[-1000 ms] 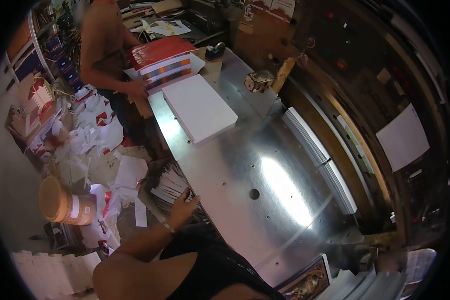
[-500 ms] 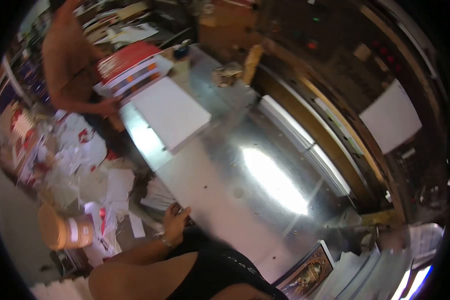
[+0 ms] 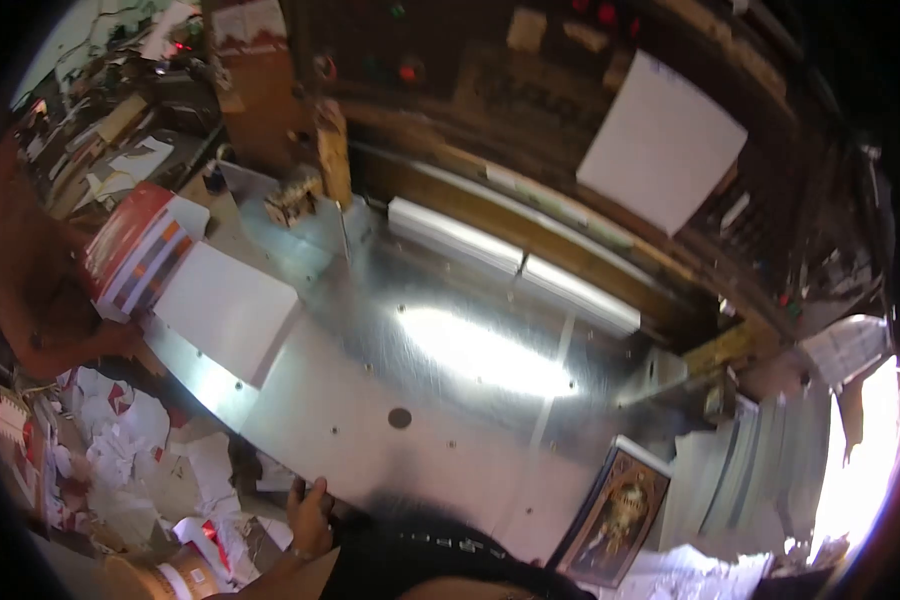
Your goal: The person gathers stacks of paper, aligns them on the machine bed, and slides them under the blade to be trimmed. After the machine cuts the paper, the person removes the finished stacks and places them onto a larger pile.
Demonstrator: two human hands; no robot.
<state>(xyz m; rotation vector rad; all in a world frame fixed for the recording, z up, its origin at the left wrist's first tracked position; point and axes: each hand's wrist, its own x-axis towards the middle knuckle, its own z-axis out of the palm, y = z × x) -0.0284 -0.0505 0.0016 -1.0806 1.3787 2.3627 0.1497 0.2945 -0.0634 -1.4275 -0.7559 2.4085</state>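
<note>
My left hand point(image 3: 311, 520) is at the near edge of the metal table point(image 3: 370, 460), thumb and finger apart, with nothing seen in it. My right hand is out of view. Nearest to my body on the right lies a stack with a dark, ornate printed cover point(image 3: 622, 520). On the left part of the table rests a thick stack of white paper point(image 3: 228, 305). Against it is a stack with a red top point(image 3: 135, 225) and printed orange and white sides, with a co-worker's hand point(image 3: 120, 338) beside it.
Two long white paper stacks point(image 3: 460, 236) lie along the machine's front at the back. A white sheet point(image 3: 660, 145) is on the dark machine above. Paper scraps point(image 3: 120, 430) and a tub point(image 3: 170, 578) are at lower left. More stacked sheets point(image 3: 760, 480) stand at right.
My view has turned right, so the table and stacks sit further left and the right-hand stacks show more fully. My left hand stays at the table edge.
</note>
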